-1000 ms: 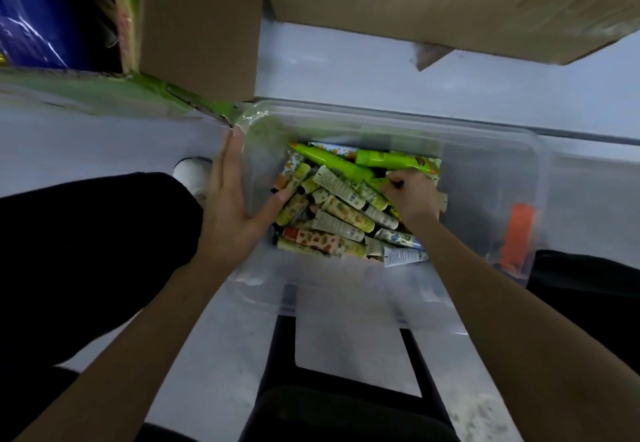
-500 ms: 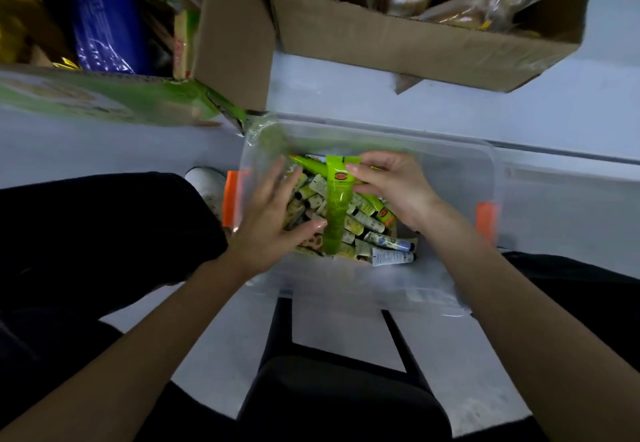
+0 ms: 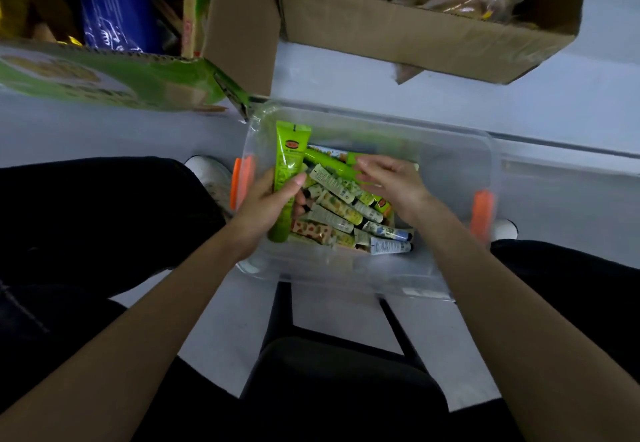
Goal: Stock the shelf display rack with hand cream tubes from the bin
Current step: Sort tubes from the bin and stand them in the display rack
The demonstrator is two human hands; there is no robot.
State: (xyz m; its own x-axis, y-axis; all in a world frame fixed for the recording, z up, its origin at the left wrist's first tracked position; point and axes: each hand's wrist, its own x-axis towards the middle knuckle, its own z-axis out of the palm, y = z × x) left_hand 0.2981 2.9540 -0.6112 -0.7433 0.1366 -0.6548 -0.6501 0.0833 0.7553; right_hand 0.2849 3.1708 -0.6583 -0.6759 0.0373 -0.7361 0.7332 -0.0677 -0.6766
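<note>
A clear plastic bin (image 3: pixel 450 261) with orange latches sits on the floor between my legs, holding several small patterned hand cream tubes (image 3: pixel 341 211). My left hand (image 3: pixel 266 209) grips a large green tube (image 3: pixel 289 171) upright at the bin's left side, flat end up. My right hand (image 3: pixel 391 182) hovers over the pile with its fingers relaxed, touching another green tube (image 3: pixel 329 164) that lies in the bin. No shelf display rack is in view.
An open cardboard box (image 3: pixel 415 40) of packaged goods stands beyond the bin. A green printed carton (image 3: pixel 104 78) lies at the far left, with a blue pack (image 3: pixel 114 5) behind it. A black stool (image 3: pixel 343 372) is beneath me, and a white shoe (image 3: pixel 207 171) sits left of the bin.
The green tube has passed from my right hand to my left and moved to the bin's left side. My right hand has let go and reached back over the pile.
</note>
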